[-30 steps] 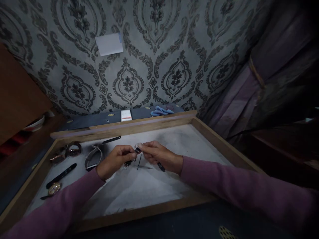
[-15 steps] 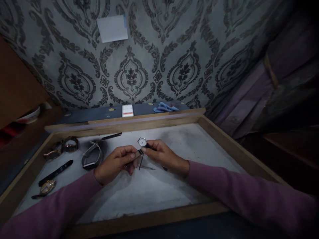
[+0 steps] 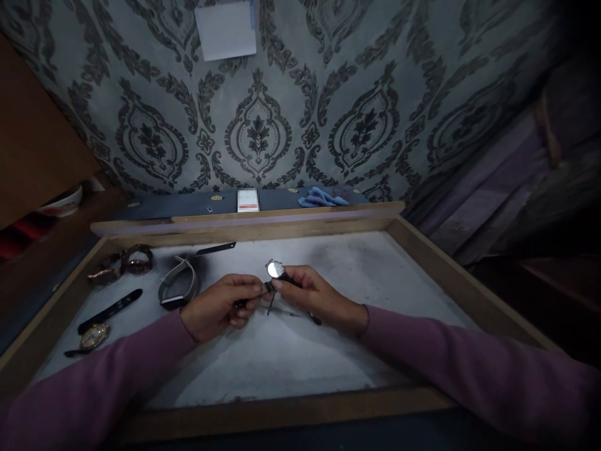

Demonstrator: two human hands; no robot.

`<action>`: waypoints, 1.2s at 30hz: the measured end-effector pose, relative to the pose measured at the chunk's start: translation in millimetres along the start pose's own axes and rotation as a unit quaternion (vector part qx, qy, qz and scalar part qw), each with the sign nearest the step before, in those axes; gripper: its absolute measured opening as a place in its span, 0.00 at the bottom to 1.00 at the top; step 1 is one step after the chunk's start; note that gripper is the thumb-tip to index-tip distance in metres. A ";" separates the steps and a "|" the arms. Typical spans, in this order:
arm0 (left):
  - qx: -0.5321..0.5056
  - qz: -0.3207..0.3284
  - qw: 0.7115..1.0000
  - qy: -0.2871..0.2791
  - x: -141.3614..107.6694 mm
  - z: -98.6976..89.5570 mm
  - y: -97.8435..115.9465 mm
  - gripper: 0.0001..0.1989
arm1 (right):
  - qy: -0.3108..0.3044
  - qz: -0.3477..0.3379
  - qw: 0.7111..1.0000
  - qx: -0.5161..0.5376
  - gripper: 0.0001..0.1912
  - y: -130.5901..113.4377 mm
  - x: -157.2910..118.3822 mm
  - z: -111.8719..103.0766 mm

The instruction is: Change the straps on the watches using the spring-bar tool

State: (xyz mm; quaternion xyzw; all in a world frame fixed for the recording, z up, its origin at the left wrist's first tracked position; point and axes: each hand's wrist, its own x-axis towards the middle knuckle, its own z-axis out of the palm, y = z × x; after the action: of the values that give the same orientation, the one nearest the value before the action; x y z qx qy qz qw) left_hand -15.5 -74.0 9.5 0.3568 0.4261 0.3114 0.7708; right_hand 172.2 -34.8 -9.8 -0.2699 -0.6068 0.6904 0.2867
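While a strip (image 3: pixel 265 289) was pinched by the left hand (image 3: pixel 225 304), the watch (image 3: pixel 275 269) was held dial-up beyond the right hand's (image 3: pixel 322 299) pinch, strap toward the tray's (image 3: pixel 451 275) right edge.

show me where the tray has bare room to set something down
Free: the tray floor between the right hand and right wall; also the middle near the front wall. Crowded: the left side, with watches, and around the left hand and thin tools.
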 end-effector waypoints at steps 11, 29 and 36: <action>0.162 0.093 0.982 -0.004 -3.7 3.2 -4.2 0.17 | 0.008 0.034 0.999 0.009 0.18 4.1 1.3 -1.6; 0.248 0.134 0.956 0.087 1.7 -2.7 -3.5 0.11 | -0.022 0.010 1.000 0.013 0.10 9.2 3.3 -3.2; 0.183 0.130 0.971 0.083 2.2 -0.9 0.0 0.11 | -0.024 0.022 0.999 0.006 0.14 6.6 2.6 -2.8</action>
State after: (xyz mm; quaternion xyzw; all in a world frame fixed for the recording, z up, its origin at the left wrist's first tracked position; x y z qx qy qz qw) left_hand -15.3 -72.0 8.3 0.5172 0.4885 0.3545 0.6067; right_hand 172.0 -31.7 -16.8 -0.2649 -0.6033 0.7064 0.2585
